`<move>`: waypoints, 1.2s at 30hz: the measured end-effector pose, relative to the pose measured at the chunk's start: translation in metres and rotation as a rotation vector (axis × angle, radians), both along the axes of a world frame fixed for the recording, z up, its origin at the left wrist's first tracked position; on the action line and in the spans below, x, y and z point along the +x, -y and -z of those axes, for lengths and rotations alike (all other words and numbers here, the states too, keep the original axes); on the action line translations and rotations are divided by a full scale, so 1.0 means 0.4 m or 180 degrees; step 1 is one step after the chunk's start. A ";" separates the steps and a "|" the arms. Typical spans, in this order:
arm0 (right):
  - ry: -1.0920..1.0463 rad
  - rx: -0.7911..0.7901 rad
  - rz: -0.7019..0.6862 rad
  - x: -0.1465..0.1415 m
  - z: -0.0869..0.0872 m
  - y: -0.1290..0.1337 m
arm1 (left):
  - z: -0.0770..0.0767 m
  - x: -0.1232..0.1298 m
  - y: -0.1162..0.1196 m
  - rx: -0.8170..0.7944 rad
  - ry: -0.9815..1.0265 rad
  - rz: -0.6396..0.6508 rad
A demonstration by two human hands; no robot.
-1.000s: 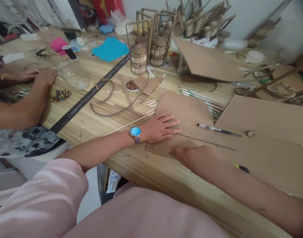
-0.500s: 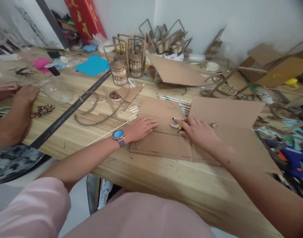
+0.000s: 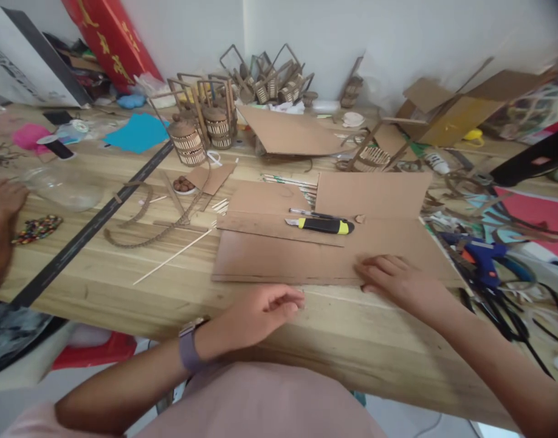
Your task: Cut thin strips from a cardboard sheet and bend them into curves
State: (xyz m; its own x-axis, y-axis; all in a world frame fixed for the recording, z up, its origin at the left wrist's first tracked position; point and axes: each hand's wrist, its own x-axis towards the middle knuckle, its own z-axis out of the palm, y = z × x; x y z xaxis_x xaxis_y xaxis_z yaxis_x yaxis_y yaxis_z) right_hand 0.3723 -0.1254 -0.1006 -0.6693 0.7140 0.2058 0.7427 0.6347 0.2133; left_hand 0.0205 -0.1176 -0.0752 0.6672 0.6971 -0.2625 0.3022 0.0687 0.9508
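A folded piece of brown cardboard [image 3: 279, 255] lies on the wooden table in front of me, one panel raised at the back. At its front edge is my right hand [image 3: 395, 280], fingers on top and thumb at the rim, closed on the cardboard. My left hand [image 3: 256, 313] hovers before the front edge, loosely curled, with a gap between thumb and fingers and nothing visible in it. A black and yellow utility knife [image 3: 324, 225] lies on the cardboard, blade out to the left. Just behind it rests a pen [image 3: 306, 213].
Small woven baskets [image 3: 188, 143] with tall handles stand at the back. A blue glue gun [image 3: 486, 258] and scissors [image 3: 507, 316] lie right. On the left are a glass jar [image 3: 64, 188], a braided cord [image 3: 133, 243], beads [image 3: 38, 230] and another person's hand [image 3: 5, 201].
The right hand has let go of the utility knife and moved to the cardboard's front edge. My left hand has come off the cardboard toward me. The view has shifted right.
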 end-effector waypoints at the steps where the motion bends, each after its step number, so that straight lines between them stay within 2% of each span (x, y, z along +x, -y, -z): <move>1: 0.0083 0.0046 -0.0095 -0.002 -0.003 0.002 | 0.006 0.015 0.018 -0.0462 0.0160 -0.0038; 5: 0.0464 0.0441 -0.0535 -0.019 -0.028 0.015 | 0.039 0.067 0.046 -0.2253 0.0713 -0.0706; 7: 0.0518 0.0644 -0.0633 -0.027 -0.044 0.025 | 0.044 0.088 0.043 -0.2770 0.0968 -0.1032; 9: 0.0442 0.0779 -0.0634 -0.036 -0.059 0.034 | 0.040 0.104 0.035 -0.2911 0.1211 -0.1340; 14: 0.0253 0.0865 -0.0566 -0.067 -0.079 0.062 | 0.034 0.127 0.007 -0.2774 0.1532 -0.2089; 17: 0.0051 0.0773 -0.0371 -0.091 -0.070 0.094 | 0.043 0.124 0.001 -0.2692 0.1490 -0.2255; 19: -0.0396 0.0642 -0.0044 -0.110 -0.051 0.129 | 0.048 0.117 0.002 -0.2597 0.1468 -0.2267; 21: -0.1230 0.0364 0.0493 -0.133 -0.026 0.169 | 0.050 0.108 0.002 -0.2498 0.1420 -0.2228; 22: -0.1756 0.0068 0.0846 -0.146 -0.014 0.188 | 0.050 0.104 0.002 -0.2443 0.1382 -0.2194; 25: -0.3386 -0.1482 0.2041 -0.188 0.011 0.215 | 0.046 0.094 0.001 -0.2246 0.1245 -0.2056; 27: -0.4570 -0.2326 0.2593 -0.211 0.011 0.205 | 0.045 0.091 0.000 -0.2103 0.1155 -0.1967; 29: -0.5566 -0.2751 0.2877 -0.226 0.002 0.181 | 0.045 0.088 0.001 -0.1987 0.1058 -0.1886; 31: -0.6102 -0.2968 0.3039 -0.233 -0.009 0.156 | 0.047 0.085 0.003 -0.1904 0.0979 -0.1839; 36: -0.6397 -0.3248 0.3234 -0.240 -0.018 0.132 | 0.059 0.078 0.010 -0.1786 0.0931 -0.1828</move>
